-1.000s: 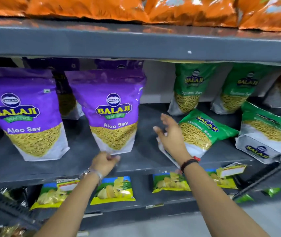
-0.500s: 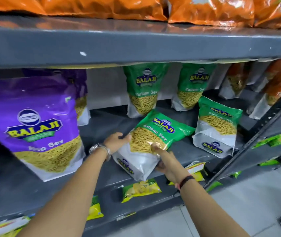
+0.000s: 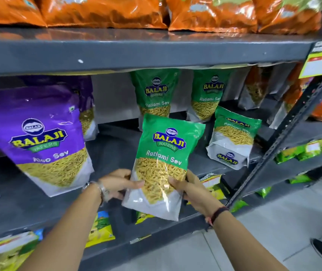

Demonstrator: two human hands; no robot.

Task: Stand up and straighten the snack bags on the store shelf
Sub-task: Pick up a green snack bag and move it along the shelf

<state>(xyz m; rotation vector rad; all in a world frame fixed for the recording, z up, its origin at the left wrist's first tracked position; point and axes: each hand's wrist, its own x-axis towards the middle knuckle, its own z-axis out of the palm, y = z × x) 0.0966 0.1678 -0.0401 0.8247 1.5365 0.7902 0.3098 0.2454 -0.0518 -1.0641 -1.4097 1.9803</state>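
A green Ratlami Sev bag (image 3: 168,151) stands nearly upright, lifted at the front edge of the grey middle shelf (image 3: 117,153). My left hand (image 3: 119,182) grips its lower left side and my right hand (image 3: 187,184) grips its lower right side. Another green Ratlami Sev bag (image 3: 232,137) lies upside down, leaning back, to the right. Two upright green bags (image 3: 156,94) stand at the back of the shelf. A large purple Aloo Sev bag (image 3: 44,137) stands upright at the left.
Orange bags (image 3: 107,10) fill the top shelf. A slanted shelf post (image 3: 285,137) runs down at the right, with a yellow price tag (image 3: 320,63). Yellow and green packets (image 3: 101,227) lie on the lower shelf. Orange-topped bags (image 3: 256,89) stand at the far right.
Both hands have lifted the green bag from lying tilted on the shelf to nearly upright. My view has shifted further right along the shelf.
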